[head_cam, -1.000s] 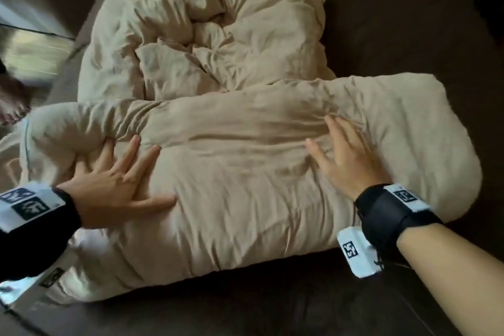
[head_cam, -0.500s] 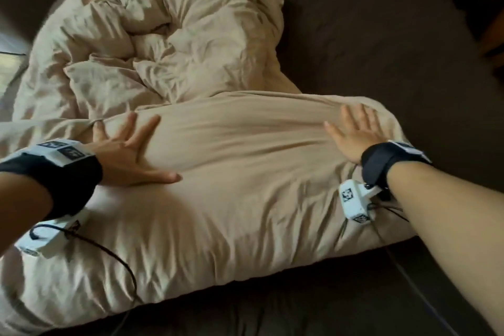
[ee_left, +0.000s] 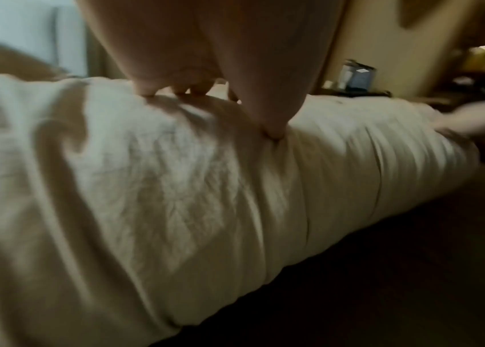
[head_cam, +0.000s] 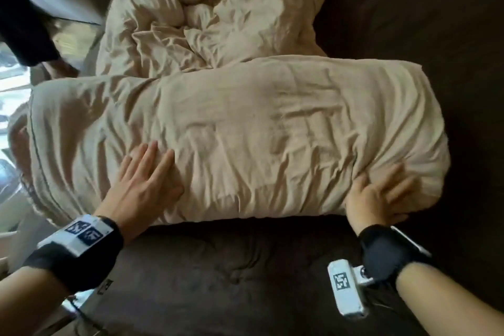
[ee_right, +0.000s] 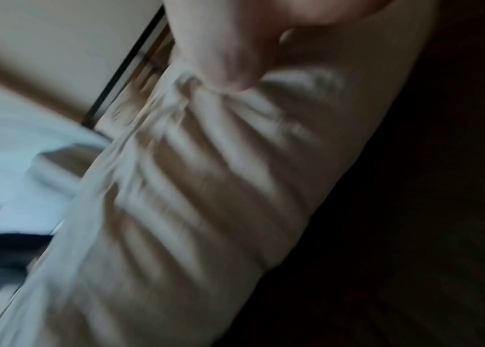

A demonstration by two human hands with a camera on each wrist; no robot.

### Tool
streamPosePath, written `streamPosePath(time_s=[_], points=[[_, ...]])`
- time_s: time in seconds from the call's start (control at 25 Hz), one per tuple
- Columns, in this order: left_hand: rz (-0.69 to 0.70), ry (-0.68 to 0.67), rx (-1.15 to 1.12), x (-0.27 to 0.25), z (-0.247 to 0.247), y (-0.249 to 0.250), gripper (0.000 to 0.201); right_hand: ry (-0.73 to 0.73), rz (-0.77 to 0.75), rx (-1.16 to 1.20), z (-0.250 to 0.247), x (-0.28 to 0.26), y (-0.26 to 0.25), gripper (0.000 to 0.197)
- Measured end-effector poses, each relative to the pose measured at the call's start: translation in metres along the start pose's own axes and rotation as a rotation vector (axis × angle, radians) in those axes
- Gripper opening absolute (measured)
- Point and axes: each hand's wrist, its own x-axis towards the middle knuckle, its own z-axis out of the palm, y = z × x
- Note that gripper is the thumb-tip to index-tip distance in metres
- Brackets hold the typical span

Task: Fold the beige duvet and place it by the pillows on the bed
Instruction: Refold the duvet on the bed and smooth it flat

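While the beige duvet (head_cam: 245,131) lies half folded across the bed (head_cam: 436,22), your two hands work its near edge. The folded roll runs with its long axis from nine o'clock to three o'clock in the head view, and its rounded right end points toward three. Behind it, toward twelve, the rest of the duvet sits in a crumpled heap. Dark brown sheet lies bare from one through five o'clock and in a broad strip along the near side at six, giving open room on the right and in front. At nine the roll's left end reaches the side of the bed, where a bright window area (head_cam: 11,84) shows beyond it.

Your left hand (head_cam: 144,185) rests on top of the roll at about seven o'clock, fingers straight and slightly spread, pressing flat; the left wrist view shows the fingertips (ee_left: 273,131) denting the fabric. Your right hand (head_cam: 379,196) is at the roll's near right corner, about four o'clock, with the thumb on top and the fingers wrapped against the side, gathering creases; the blurred right wrist view shows cloth bunched at the thumb (ee_right: 229,58). The roll spans the gap between both hands.
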Motion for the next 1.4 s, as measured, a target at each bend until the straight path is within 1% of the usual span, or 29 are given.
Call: streamPosePath(time_s=[0.12, 0.16, 0.24, 0.32, 0.36, 0.4, 0.44, 0.48, 0.52, 0.56, 0.6, 0.64, 0.68, 0.72, 0.76, 0.8, 0.84, 0.88, 0.92, 0.96, 1.04, 1.12, 1.16, 1.2, 1.24, 1.28, 1.32, 1.36, 1.4], points=[[-0.044, -0.017, 0.075, 0.020, 0.024, 0.017, 0.077, -0.045, -0.587, -0.280, 0.054, -0.058, -0.043, 0.067], [-0.072, -0.001, 0.068, 0.024, 0.028, 0.021, 0.076, -0.054, -0.733, -0.337, 0.065, -0.069, -0.056, 0.064], [-0.050, 0.073, 0.033, 0.012, 0.037, 0.017, 0.073, 0.005, -0.822, -0.320, 0.082, -0.088, -0.061, 0.063], [0.089, 0.223, -0.078, -0.018, 0.041, 0.007, 0.061, 0.082, -0.694, -0.068, 0.093, -0.101, -0.038, 0.071], [0.146, 0.280, -0.161, -0.037, 0.043, 0.004, 0.052, 0.120, -0.547, 0.097, 0.092, -0.110, -0.024, 0.081], [0.146, 0.254, -0.278, -0.064, 0.046, 0.002, 0.045, 0.156, -0.310, 0.242, 0.091, -0.118, -0.010, 0.096], [0.076, 0.166, -0.405, -0.088, 0.049, 0.003, 0.049, 0.166, 0.000, 0.392, 0.092, -0.120, 0.000, 0.111], [-0.103, 0.043, -0.579, -0.104, 0.053, 0.006, 0.062, 0.047, 0.357, 0.578, 0.087, -0.121, 0.002, 0.120], [-0.377, -0.046, -0.858, -0.110, 0.054, 0.009, 0.075, -0.155, 0.589, 0.849, 0.089, -0.120, 0.003, 0.122], [-0.721, -0.089, -1.254, -0.103, 0.057, 0.009, 0.086, -0.383, 0.662, 1.070, 0.093, -0.115, 0.000, 0.119], [-1.020, -0.140, -1.671, -0.088, 0.061, 0.004, 0.094, -0.513, 0.635, 1.168, 0.096, -0.113, -0.006, 0.110], [-1.159, -0.141, -1.924, -0.071, 0.059, -0.001, 0.095, -0.540, 0.547, 1.157, 0.094, -0.107, -0.018, 0.091], [-1.194, -0.081, -2.036, -0.045, 0.049, -0.006, 0.085, -0.492, 0.447, 1.151, 0.088, -0.094, -0.035, 0.061], [-1.165, -0.006, -2.043, -0.025, 0.036, -0.011, 0.073, -0.421, 0.411, 1.126, 0.076, -0.084, -0.052, 0.034], [-1.060, 0.051, -2.037, -0.010, 0.012, -0.009, 0.055, -0.346, 0.337, 1.069, 0.060, -0.075, -0.071, 0.021], [-0.982, 0.104, -1.969, -0.007, -0.007, -0.008, 0.040, -0.291, 0.227, 1.014, 0.041, -0.071, -0.083, 0.023], [-0.920, 0.172, -1.881, -0.015, -0.024, -0.001, 0.032, -0.244, 0.134, 0.996, 0.021, -0.071, -0.089, 0.041], [-0.906, 0.175, -1.770, -0.027, -0.032, 0.004, 0.027, -0.183, 0.091, 0.985, 0.007, -0.076, -0.084, 0.058], [-0.917, 0.156, -1.709, -0.053, -0.033, 0.010, 0.020, -0.141, 0.140, 0.938, 0.001, -0.089, -0.061, 0.062], [-0.966, 0.044, -1.624, -0.086, -0.018, 0.019, 0.019, -0.120, 0.246, 0.930, 0.008, -0.111, -0.023, 0.052], [-1.063, -0.163, -1.383, -0.171, 0.019, 0.056, 0.029, -0.196, 0.485, 0.829, 0.015, -0.186, 0.077, 0.047], [-1.274, -0.159, -1.557, -0.226, 0.033, 0.079, 0.033, -0.299, 0.483, 0.695, 0.011, -0.220, 0.136, 0.060], [-1.270, -0.101, -1.666, -0.240, 0.031, 0.087, 0.033, -0.334, 0.438, 0.699, 0.008, -0.206, 0.139, 0.073], [-1.245, -0.122, -1.776, -0.241, 0.023, 0.085, 0.041, -0.317, 0.375, 0.717, -0.002, -0.197, 0.132, 0.087], [-1.139, -0.084, -1.950, -0.240, 0.012, 0.088, 0.051, -0.275, 0.332, 0.739, -0.019, -0.191, 0.116, 0.094], [-1.021, -0.017, -1.965, -0.233, 0.012, 0.083, 0.051, -0.227, 0.277, 0.818, -0.036, -0.189, 0.099, 0.093], [-1.019, 0.004, -2.019, -0.230, 0.021, 0.077, 0.044, -0.187, 0.215, 0.896, -0.048, -0.186, 0.093, 0.087], [-1.015, 0.047, -1.850, -0.233, 0.028, 0.080, 0.039, -0.176, 0.199, 0.905, -0.047, -0.187, 0.098, 0.082], [-1.077, -0.021, -1.773, -0.242, 0.032, 0.086, 0.045, -0.211, 0.196, 0.835, -0.047, -0.193, 0.114, 0.080]])
